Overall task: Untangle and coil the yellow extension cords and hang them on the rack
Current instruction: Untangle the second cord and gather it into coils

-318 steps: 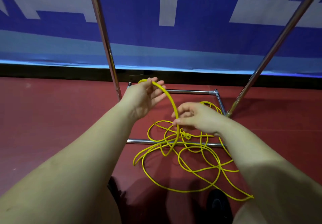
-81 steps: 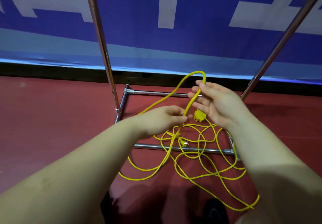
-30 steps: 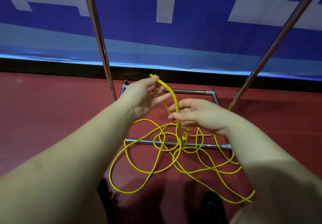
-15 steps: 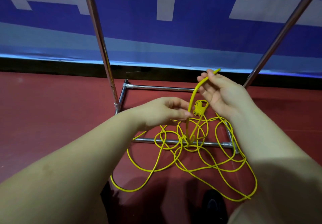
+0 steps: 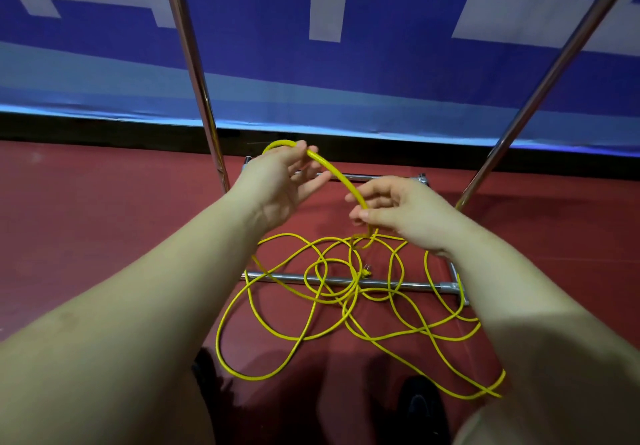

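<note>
A long yellow extension cord (image 5: pixel 346 309) lies in tangled loops on the red floor, across the chrome base bars of the rack (image 5: pixel 332 279). A raised arc of the cord spans between my hands. My left hand (image 5: pixel 280 185) pinches the arc's upper end, the cord curling over its fingers. My right hand (image 5: pixel 398 212) holds the arc's lower end, fingers curled round it. A small plug end (image 5: pixel 365 273) with metal prongs lies in the tangle by the near bar.
Two chrome uprights of the rack (image 5: pixel 194 74) rise left and right (image 5: pixel 540 91). A blue and white banner (image 5: pixel 346 46) stands behind, with a black strip at its foot. Dark shoes (image 5: pixel 420 406) show at the bottom edge.
My left hand has risen up and back with the cord, and my right hand has dropped lower and nearer. The yellow socket block seen by my right hand half a second ago is out of sight.
</note>
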### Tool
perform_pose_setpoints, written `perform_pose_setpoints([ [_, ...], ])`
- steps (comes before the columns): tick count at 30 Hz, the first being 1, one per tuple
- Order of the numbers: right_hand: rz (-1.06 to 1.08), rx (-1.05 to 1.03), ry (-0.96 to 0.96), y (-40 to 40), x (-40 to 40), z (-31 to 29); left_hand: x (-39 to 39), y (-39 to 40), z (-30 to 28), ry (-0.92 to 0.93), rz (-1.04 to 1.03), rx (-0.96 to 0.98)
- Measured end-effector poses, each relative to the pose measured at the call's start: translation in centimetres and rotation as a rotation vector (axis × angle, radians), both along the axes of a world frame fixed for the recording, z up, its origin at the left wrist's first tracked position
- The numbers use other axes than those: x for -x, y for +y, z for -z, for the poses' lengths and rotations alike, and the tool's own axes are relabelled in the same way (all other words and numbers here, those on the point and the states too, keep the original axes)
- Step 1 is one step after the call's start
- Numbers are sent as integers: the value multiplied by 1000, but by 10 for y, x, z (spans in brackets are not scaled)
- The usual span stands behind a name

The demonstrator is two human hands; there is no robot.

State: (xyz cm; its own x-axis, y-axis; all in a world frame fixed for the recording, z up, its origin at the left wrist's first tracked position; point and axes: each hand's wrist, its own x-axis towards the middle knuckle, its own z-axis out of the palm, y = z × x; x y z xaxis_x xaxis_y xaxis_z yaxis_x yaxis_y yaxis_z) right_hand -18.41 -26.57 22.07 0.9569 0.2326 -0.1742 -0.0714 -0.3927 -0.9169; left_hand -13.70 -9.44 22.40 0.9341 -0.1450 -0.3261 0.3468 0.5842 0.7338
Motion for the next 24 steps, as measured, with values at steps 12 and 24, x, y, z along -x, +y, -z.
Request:
perform_pose_setpoints([
  [12,501,-803,111,-6,-13,-17,24,-15,18,-495,654,-779],
  [24,14,248,-104,-9,-10,17,11,-15,0,-348,182,-437],
])
